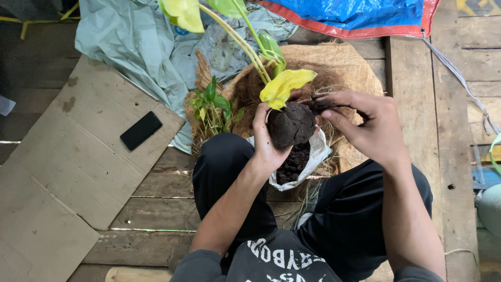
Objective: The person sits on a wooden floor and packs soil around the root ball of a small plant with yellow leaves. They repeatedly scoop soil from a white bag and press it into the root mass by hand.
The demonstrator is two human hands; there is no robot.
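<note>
A plank floor (156,201) carries everything. Flattened cardboard (68,172) covers its left side, and a black phone (141,130) lies on the cardboard's upper right part. A grey-green sheet (135,47) is crumpled along the floor's top edge, with a blue tarp (360,15) at the top right corner. A round mat of brown fibre (344,68) lies at top centre, a small green plant (211,107) at its left rim. A white bag (313,156) of dark soil sits between the person's knees. Above it the left hand (266,141) cups a soil ball (291,125), its fingers curled round it; yellow-green leaves (284,86) rise from the ball. The right hand (365,125) touches the ball's upper right side, its fingers pinched on dark fibre there.
</note>
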